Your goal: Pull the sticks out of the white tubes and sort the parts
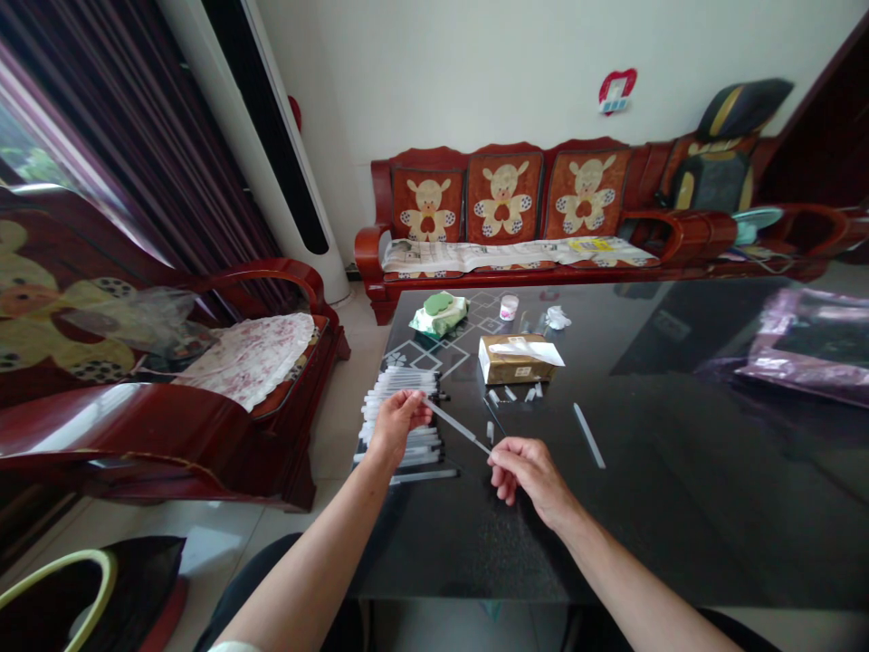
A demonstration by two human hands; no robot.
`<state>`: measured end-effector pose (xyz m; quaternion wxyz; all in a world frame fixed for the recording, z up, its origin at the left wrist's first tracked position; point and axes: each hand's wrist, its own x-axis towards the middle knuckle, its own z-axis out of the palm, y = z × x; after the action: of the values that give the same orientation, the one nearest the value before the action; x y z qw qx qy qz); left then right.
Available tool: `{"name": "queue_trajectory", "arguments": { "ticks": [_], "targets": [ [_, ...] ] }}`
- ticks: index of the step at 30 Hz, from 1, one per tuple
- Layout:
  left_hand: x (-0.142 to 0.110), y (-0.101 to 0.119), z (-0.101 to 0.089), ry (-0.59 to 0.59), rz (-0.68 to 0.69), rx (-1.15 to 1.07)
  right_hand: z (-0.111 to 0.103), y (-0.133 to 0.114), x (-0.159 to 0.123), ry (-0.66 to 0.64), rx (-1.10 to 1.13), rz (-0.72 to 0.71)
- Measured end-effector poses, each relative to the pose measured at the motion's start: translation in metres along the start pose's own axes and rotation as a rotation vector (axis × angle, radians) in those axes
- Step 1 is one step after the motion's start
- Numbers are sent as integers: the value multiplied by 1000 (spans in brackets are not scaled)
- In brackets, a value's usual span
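Observation:
A white pen barrel is pinched at its upper end by my left hand. From the barrel's lower end a thin pen refill sticks out, its tip between the closed fingers of my right hand. Both hands are above the dark glossy table. Under and around my left hand lies a pile of white pens with dark ends. A dark thin rod and a small whitish pen cap lie just beyond the right hand. Further right rests a single white barrel.
Several small whitish pieces lie before a tissue box. Behind are a green wipes pack, a small cup and a crumpled tissue. Purple plastic packaging sits at right; a wooden armchair stands left.

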<state>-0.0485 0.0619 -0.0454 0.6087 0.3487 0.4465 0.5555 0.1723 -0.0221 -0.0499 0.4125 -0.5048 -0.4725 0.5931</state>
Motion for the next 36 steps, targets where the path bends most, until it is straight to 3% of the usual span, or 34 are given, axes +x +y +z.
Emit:
{"name": "queue_trajectory", "arguments": {
  "ticks": [5, 9, 13, 17, 22, 25, 30, 36],
  "targets": [
    [9, 25, -18, 249, 244, -98, -25, -11, 3, 154, -26, -30],
    [11, 36, -29, 398, 335, -152, -52, -10, 8, 396, -231, -29],
    [8, 30, -25, 314, 295, -131, -61, -5, 11, 529, -680, 8],
    [3, 19, -14, 224, 226, -103, -55, -2, 12, 503, -1081, -18],
    [-2, 6, -5, 129, 170, -18, -46, -3, 10, 443, -1289, 9],
    [-7, -1, 3, 79, 130, 35, -39, -9, 5, 423, -1266, -84],
    [-20, -14, 20, -25, 65, 95, -20, -13, -2, 121, -784, -269],
    [-28, -23, 29, -132, 39, 132, -8, -7, -2, -16, -548, -169]
  ]
}}
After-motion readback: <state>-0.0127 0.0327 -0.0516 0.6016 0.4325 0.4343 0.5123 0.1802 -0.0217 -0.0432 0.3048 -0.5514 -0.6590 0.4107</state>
